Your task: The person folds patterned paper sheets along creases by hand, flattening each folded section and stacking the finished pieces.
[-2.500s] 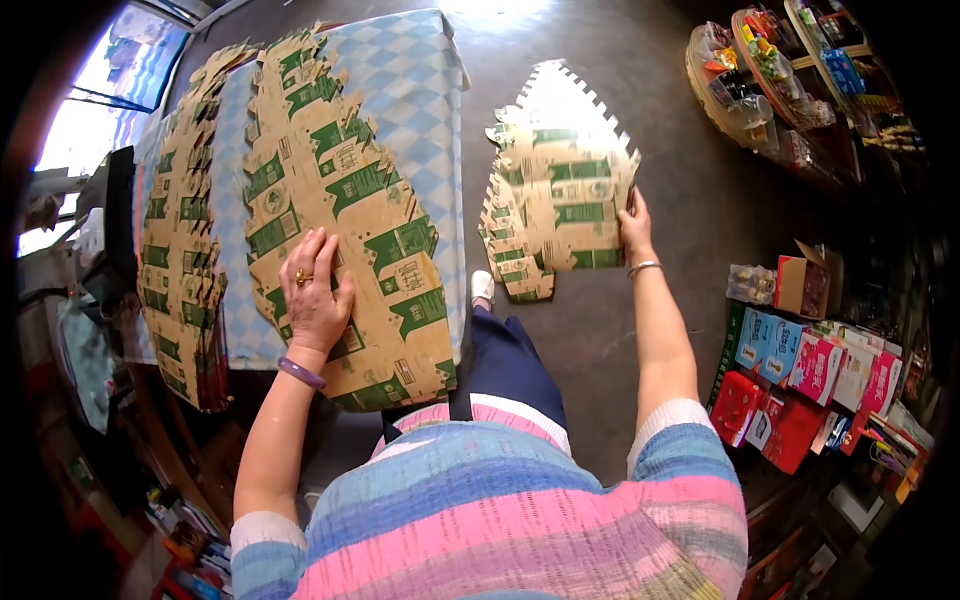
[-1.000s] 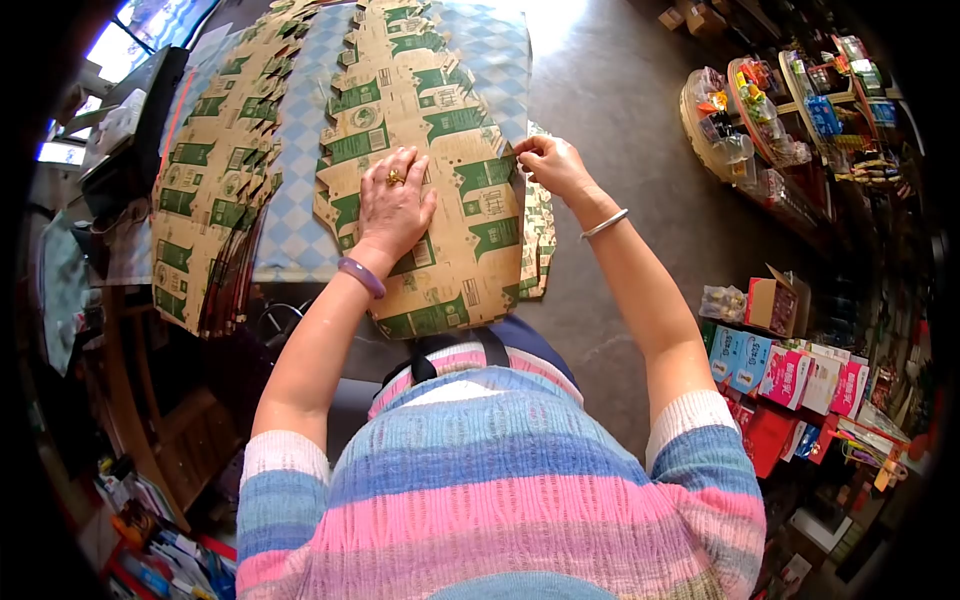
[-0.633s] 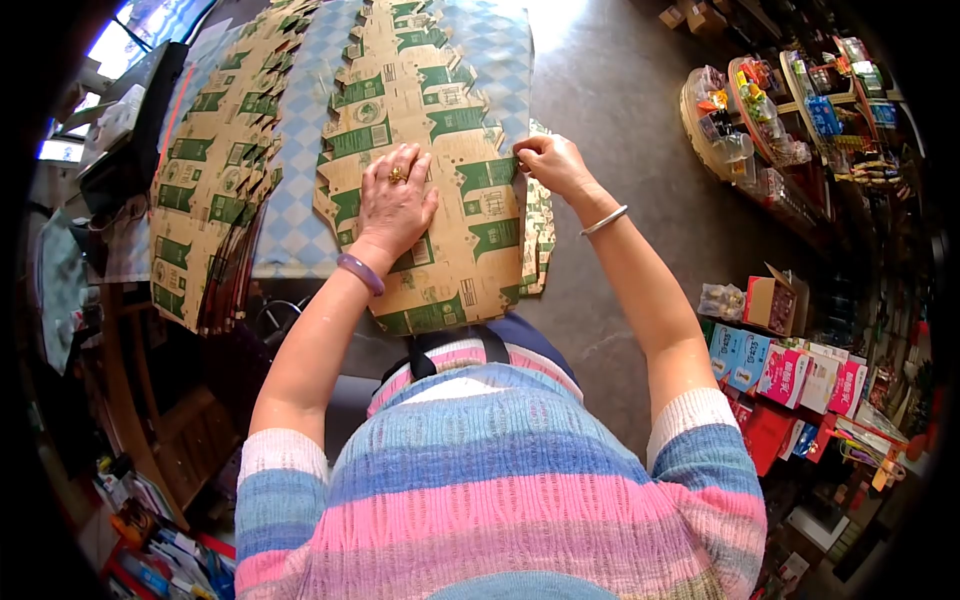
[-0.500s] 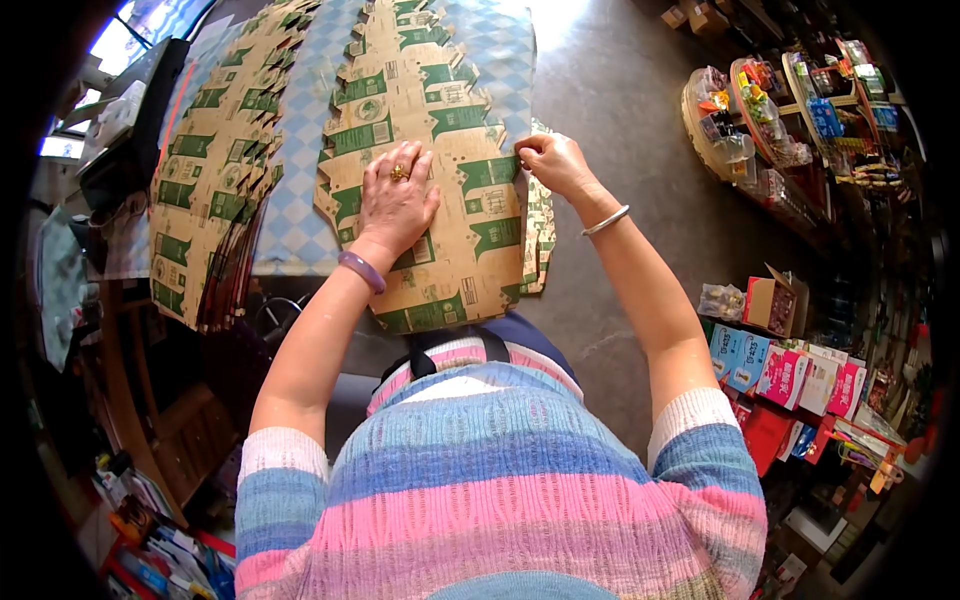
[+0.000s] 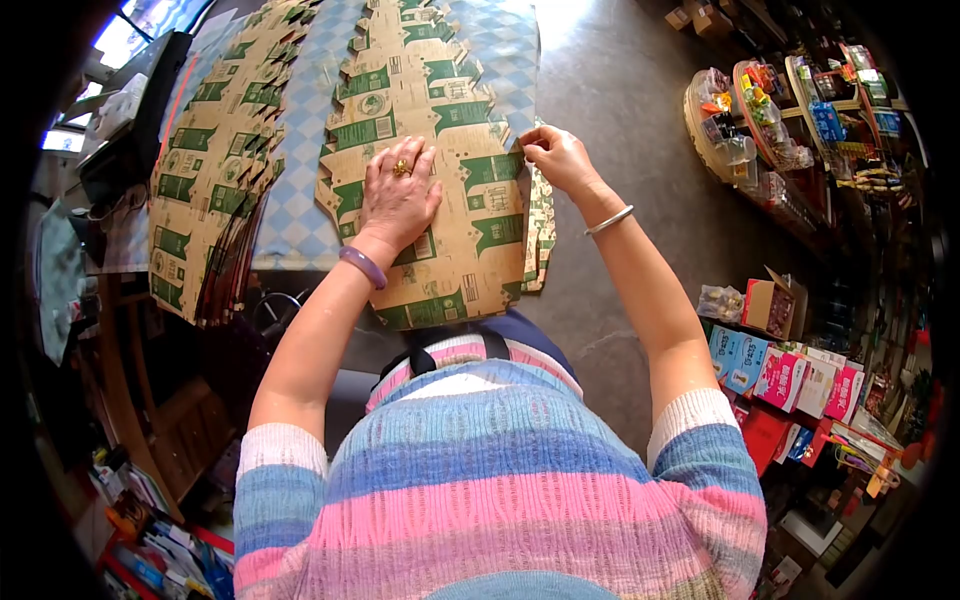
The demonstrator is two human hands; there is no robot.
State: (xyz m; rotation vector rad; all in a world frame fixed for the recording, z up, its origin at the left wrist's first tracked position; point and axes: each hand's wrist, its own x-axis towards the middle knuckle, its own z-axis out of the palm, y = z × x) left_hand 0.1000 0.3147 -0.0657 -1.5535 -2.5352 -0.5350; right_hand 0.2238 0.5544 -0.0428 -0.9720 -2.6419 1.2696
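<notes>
Brown-and-green printed cardboard box blanks (image 5: 492, 200) lie overlapped in a long row, the nearest one reaching over the table's front edge to my waist. My left hand (image 5: 398, 198) rests flat on them, fingers stretched forward and nearly together. At the right edge of the row, my right hand (image 5: 560, 160) is closed in a pinch, thumb and index finger at the edge of a cardboard blank. What lies exactly between those fingertips is too small to make out fully. Below this hand, a further strip of printed cardboard (image 5: 540, 225) hangs at the table's right side.
A second row of overlapped cardboard blanks (image 5: 190, 190) lies at left on the blue-checked tablecloth (image 5: 290, 215). A dark monitor-like device (image 5: 135, 130) stands beyond it. Shelves of packaged goods (image 5: 770, 120) and stacked boxes (image 5: 780, 375) line the right side, across the grey floor (image 5: 620, 100).
My right hand has shifted very slightly up and to the right, still pinched at the cardboard edge. My left hand stays flat in nearly the same spot.
</notes>
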